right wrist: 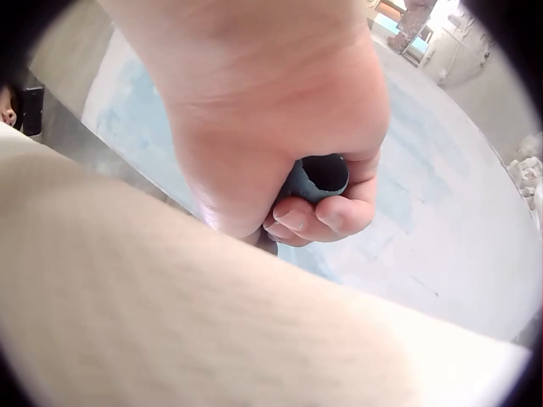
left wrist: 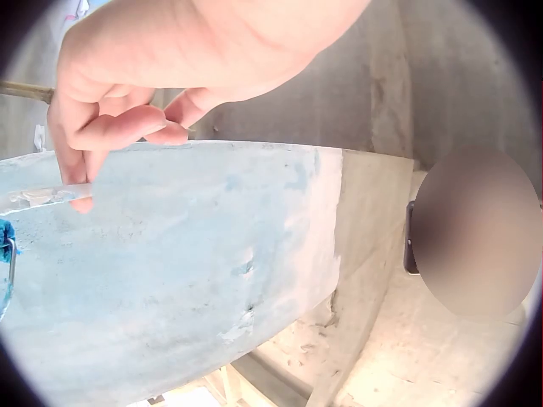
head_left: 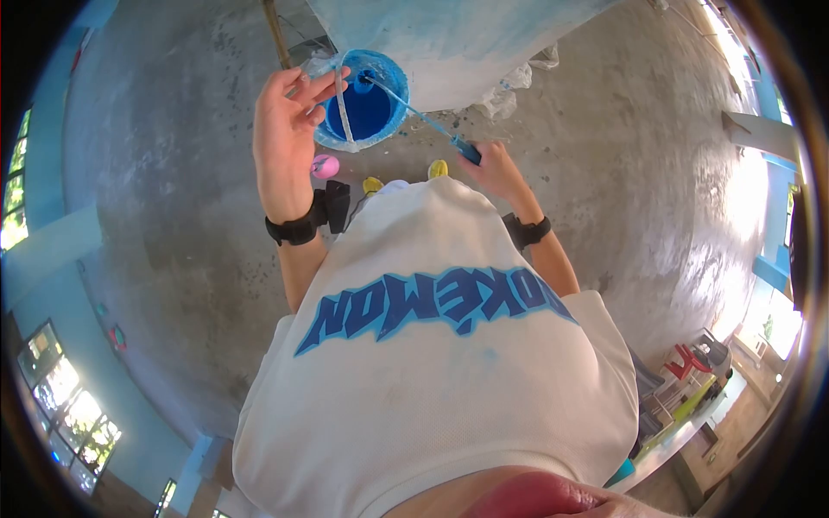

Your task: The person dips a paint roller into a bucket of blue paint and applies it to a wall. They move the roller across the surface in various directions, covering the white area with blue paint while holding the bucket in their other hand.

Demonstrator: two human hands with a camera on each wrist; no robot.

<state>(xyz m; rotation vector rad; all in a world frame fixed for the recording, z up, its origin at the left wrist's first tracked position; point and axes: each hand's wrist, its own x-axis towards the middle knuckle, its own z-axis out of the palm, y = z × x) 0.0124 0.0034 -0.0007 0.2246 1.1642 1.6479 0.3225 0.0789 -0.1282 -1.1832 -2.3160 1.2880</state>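
Observation:
My right hand [head_left: 499, 173] grips the dark blue handle [head_left: 466, 152] of a paint roller, its fingers curled round it. From there a thin blue rod slants to the roller head [head_left: 365, 79], which sits inside a bucket [head_left: 398, 123] of deep blue paint [head_left: 361, 110]. In the right wrist view the hollow butt of the handle shows in the fist. My left hand [head_left: 289, 142] is over the bucket's left side. Two of its fingers pinch a flat white strip [head_left: 343, 108] that crosses the bucket's mouth; the thumb stands apart. The strip's end shows at the fingertips in the left wrist view.
A large panel [head_left: 414, 39] with patchy pale blue paint stands beyond the bucket. Crumpled clear plastic [head_left: 505, 97] lies along its right edge. A wooden stick [head_left: 276, 33] leans behind the bucket; a pink object [head_left: 325, 167] is on the concrete floor near my yellow shoes [head_left: 438, 168].

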